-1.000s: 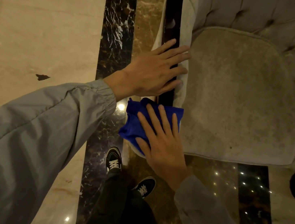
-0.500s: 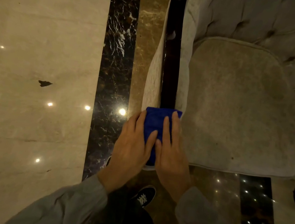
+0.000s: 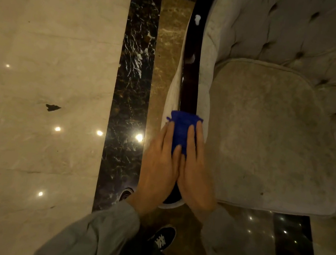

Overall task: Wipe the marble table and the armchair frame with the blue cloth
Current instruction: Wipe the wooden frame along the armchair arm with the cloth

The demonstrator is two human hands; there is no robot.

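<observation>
Spreading across the left of the view: pale beige marble floor point(image 3: 44, 45), glossy, catching small ceiling-light reflections and bearing one dark chip point(image 3: 52, 107). Running alongside it, a black white-veined marble band point(image 3: 136, 62), then a brown marble strip point(image 3: 167, 47), both polished and throwing back a bright light spot. Rising just right of that strip, the armchair frame point(image 3: 190, 83), a narrow dark lacquered rail along the armrest top, edged by pale upholstery on both sides and dotted with two small white smudges, possibly foam or glare, hard to tell in this dim light. Lying folded over the near end of that rail, the blue cloth point(image 3: 181, 129). Pressing on the cloth from the left, the left hand point(image 3: 158, 169), fingers straight and close together, laid flat over the cloth's left edge. Pressing beside it and touching it along the thumb side, the right hand point(image 3: 195, 178), fingers likewise extended and flat on the cloth's right half, nothing curled around it. Filling the right of the view, the grey seat cushion point(image 3: 269, 137) and the tufted, buttoned backrest point(image 3: 305, 34). Showing at the bottom, grey sleeves point(image 3: 91, 239) and a black shoe with white laces point(image 3: 162, 238) on the brown marble.
</observation>
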